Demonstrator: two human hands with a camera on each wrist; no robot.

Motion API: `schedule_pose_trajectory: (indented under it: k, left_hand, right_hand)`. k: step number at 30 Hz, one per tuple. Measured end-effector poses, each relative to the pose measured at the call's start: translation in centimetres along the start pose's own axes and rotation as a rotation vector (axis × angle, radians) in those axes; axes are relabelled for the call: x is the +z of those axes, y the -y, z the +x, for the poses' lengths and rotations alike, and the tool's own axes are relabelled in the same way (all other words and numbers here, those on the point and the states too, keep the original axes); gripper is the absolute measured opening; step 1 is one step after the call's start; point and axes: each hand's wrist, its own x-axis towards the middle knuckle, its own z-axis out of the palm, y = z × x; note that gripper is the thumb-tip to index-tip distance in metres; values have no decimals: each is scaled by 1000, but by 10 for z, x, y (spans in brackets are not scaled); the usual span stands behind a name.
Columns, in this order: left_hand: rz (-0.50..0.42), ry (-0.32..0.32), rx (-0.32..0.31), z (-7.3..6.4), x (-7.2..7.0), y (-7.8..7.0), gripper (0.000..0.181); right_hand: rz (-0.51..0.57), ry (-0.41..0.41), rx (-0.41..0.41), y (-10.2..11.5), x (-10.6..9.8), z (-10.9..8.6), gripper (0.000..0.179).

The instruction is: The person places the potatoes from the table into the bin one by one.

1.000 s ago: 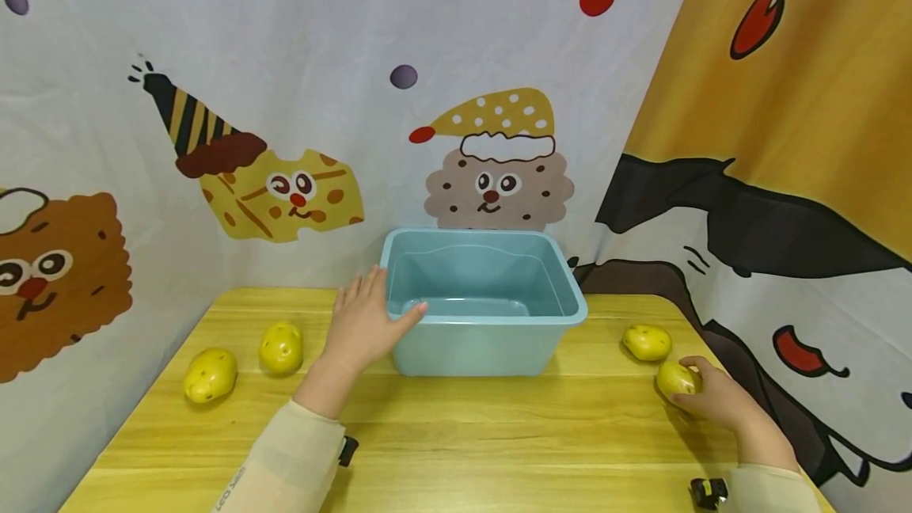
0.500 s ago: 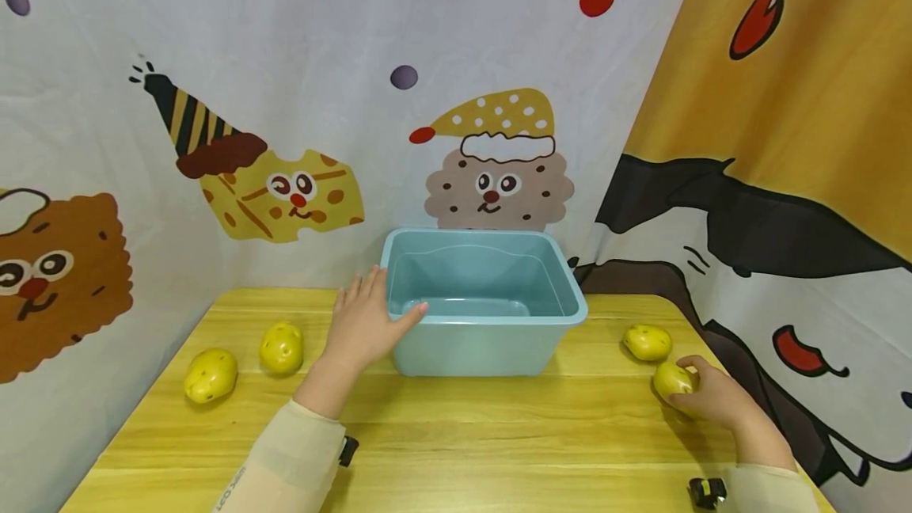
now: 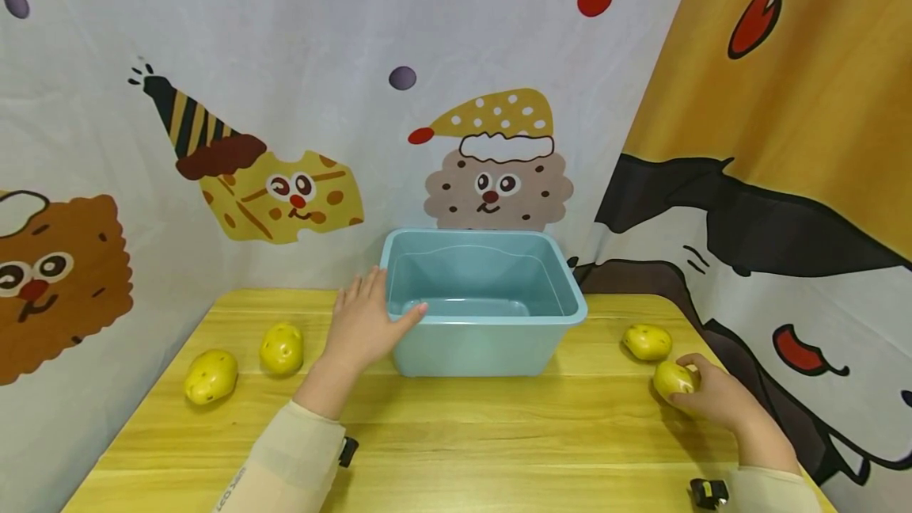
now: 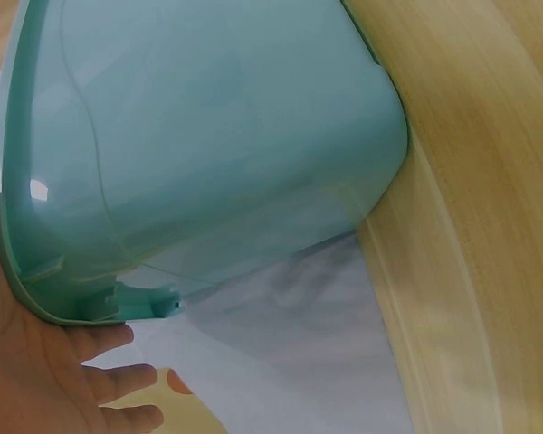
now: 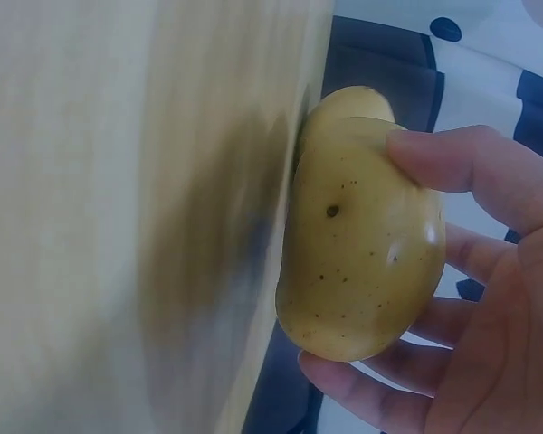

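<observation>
A light blue plastic bin (image 3: 477,351) stands upright at the back middle of the table. My left hand (image 3: 362,329) rests on its near left corner, thumb along the front rim and fingers stretched along the left side. The left wrist view shows the palm against the rim of the bin (image 4: 226,136), fingers straight. On the right, my right hand (image 3: 718,396) grips a yellow potato (image 3: 670,381) between thumb and curled fingers, low over the table. Dark specks dot that potato (image 5: 357,253) in the right wrist view. Another potato (image 3: 647,342) lies just behind it.
Two more potatoes, one near (image 3: 210,376) and one farther back (image 3: 281,348), lie on the table left of my left arm. The wooden table (image 3: 499,442) ends close to my right hand. A cartoon-printed curtain (image 3: 321,62) hangs behind the bin.
My right hand and the gripped potato have shifted very slightly to the left over the last second. My left hand and the bin have stayed in place.
</observation>
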Motion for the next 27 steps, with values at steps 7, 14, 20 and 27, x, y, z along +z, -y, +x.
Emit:
schedule_pose_trajectory:
  k: [7, 14, 20, 27]
  left_hand:
    - [0, 2, 0, 0, 0, 0, 111]
    - [-5, 4, 1, 0, 0, 0, 109]
    - [-6, 4, 0, 0, 0, 0, 107]
    - [-3, 6, -3, 0, -1, 0, 106]
  right_hand:
    - [-17, -21, -46, 13, -7, -8, 77]
    - [-33, -35, -83, 25, -18, -14, 75]
    - [-38, -51, -117, 35, -26, -20, 75]
    - [-38, -57, -147, 46, -34, -24, 75]
